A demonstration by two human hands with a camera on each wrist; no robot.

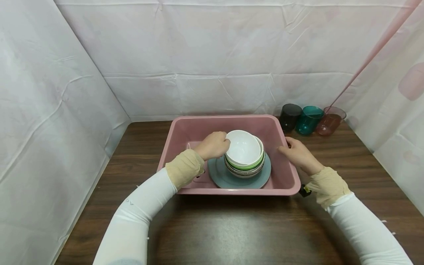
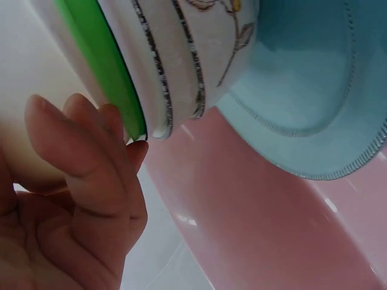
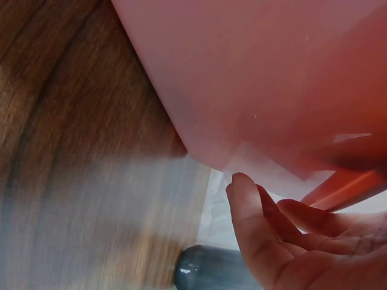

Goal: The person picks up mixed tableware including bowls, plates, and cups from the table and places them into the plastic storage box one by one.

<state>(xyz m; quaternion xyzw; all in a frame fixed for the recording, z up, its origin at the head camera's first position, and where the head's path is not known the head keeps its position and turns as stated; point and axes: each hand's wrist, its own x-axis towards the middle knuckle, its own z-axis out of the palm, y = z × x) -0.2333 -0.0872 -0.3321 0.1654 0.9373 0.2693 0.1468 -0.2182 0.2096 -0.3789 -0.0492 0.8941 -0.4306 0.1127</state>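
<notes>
A pink plastic basin (image 1: 225, 119) stands on the table, with a blue-grey plate (image 1: 216, 173) lying inside it. On the plate is a stack of bowls: a white bowl (image 1: 243, 147) on top, a green-banded bowl (image 2: 100, 54) below, and patterned bowls (image 2: 217, 42) at the bottom. My left hand (image 1: 213, 144) pinches the left rim of the top white bowl, which tilts slightly. With the thumb inside and the fingers outside, my right hand (image 1: 301, 154) grips the basin's right rim.
Behind the right hand stand a dark cup (image 1: 290, 118), a teal cup (image 1: 308, 120) and a reddish clear cup (image 1: 330, 120). The brown wooden table (image 1: 232, 228) extends in front of the basin. White cloth (image 1: 212, 48) hangs at the back and both sides.
</notes>
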